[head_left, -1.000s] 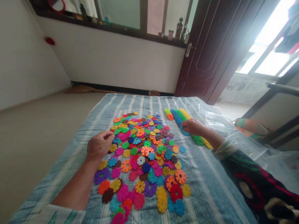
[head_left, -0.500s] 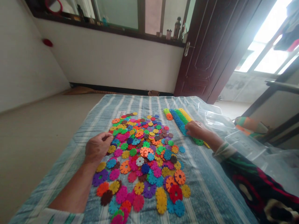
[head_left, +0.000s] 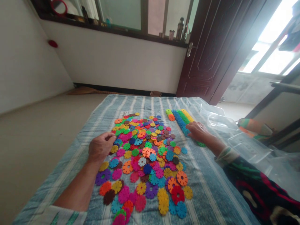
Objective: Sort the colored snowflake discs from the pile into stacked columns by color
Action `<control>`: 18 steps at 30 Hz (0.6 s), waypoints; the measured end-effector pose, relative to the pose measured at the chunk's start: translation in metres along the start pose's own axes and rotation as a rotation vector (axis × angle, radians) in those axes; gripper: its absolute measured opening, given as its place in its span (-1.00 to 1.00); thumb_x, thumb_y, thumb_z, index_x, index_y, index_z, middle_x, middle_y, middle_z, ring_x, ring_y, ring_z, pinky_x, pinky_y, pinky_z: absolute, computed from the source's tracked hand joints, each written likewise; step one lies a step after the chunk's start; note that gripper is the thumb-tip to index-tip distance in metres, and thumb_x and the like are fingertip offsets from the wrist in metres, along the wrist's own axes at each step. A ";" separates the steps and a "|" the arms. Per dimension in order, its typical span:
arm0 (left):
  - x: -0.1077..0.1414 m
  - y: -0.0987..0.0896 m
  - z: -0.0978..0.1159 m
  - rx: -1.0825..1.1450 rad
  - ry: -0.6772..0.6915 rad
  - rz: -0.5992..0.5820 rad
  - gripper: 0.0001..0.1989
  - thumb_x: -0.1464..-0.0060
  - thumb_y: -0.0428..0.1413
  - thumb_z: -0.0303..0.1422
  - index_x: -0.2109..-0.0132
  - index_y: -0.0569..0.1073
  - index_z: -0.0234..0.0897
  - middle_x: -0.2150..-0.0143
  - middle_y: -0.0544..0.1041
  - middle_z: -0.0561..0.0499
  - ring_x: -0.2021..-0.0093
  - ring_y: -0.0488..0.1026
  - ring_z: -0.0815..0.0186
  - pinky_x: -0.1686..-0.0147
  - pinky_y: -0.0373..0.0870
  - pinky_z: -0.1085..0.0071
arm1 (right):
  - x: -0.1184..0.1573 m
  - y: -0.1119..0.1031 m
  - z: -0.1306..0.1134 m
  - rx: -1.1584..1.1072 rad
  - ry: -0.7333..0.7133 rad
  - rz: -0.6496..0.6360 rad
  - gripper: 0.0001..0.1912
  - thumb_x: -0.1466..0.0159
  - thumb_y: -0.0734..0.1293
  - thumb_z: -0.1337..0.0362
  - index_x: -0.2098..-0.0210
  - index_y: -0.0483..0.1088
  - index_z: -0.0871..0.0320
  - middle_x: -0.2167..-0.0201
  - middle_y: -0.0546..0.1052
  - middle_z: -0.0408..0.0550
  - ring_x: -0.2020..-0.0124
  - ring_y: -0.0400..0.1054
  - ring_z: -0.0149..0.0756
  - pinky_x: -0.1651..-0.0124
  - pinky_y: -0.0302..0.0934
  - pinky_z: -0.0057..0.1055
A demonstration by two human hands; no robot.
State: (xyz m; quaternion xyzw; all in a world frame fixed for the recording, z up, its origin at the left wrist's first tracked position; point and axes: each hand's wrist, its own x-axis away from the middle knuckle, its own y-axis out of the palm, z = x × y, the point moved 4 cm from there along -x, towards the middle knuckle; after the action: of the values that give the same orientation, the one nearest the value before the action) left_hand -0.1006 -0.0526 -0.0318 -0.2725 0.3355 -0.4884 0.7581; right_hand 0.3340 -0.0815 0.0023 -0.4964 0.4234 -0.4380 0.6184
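A loose heap of many-coloured notched plastic discs (head_left: 142, 161) is spread over the cloth between my hands. At its left edge is my left hand (head_left: 101, 147), thumb and fingertips pinched together; whatever is between them is too small to make out. My right hand (head_left: 198, 131) bends down over neat rows of overlapping discs, its curled fingertips at the near part of the blue row (head_left: 179, 120). Beside that lie a green row (head_left: 184, 116) and a yellow row (head_left: 187, 114), partly hidden by the hand. Left of them is a short green-and-orange row (head_left: 170, 115).
A striped blue cloth (head_left: 206, 187) covers the table. Clear plastic boxes (head_left: 249, 147) stand along its right edge. Behind are a white wall, a window ledge with a flask (head_left: 180, 28), and a dark red door (head_left: 203, 53).
The view has shifted slightly. My right hand stays at the rows, its fingers now a little differently bent over the blue one. The left hand remains pinched by the heap.
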 end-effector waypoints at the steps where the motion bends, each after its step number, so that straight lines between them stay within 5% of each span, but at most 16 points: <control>1: 0.000 0.000 0.000 -0.004 0.001 0.000 -0.72 0.05 0.10 -0.21 0.24 0.57 -0.24 0.35 0.62 0.04 0.32 0.53 0.28 0.33 0.33 0.48 | 0.000 -0.002 -0.005 -0.012 -0.011 0.002 -0.92 -0.21 0.37 0.32 0.28 0.48 0.19 0.28 0.50 0.08 0.16 0.37 -0.08 0.16 0.14 -0.24; 11: 0.001 -0.002 0.001 -0.011 0.025 0.004 -0.74 0.04 0.09 -0.22 0.26 0.57 -0.24 0.35 0.62 0.05 0.33 0.53 0.29 0.32 0.35 0.48 | -0.021 -0.011 -0.103 -0.259 -0.338 0.100 -0.83 -0.36 0.27 0.24 0.23 0.49 0.13 0.26 0.45 -0.02 0.15 0.29 -0.25 0.13 0.12 -0.37; 18: 0.002 -0.002 0.004 -0.049 0.018 -0.007 -0.72 0.04 0.06 -0.22 0.26 0.57 -0.22 0.35 0.62 0.02 0.31 0.54 0.22 0.31 0.35 0.43 | -0.009 -0.006 -0.117 -0.328 -0.380 0.026 -0.80 -0.35 0.29 0.17 0.26 0.51 0.11 0.15 0.41 0.01 0.11 0.28 -0.23 0.10 0.15 -0.34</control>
State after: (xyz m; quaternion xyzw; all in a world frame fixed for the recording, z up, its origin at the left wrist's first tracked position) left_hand -0.0980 -0.0548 -0.0288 -0.2876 0.3531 -0.4851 0.7465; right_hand 0.2190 -0.1025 -0.0081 -0.6580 0.3711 -0.2544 0.6038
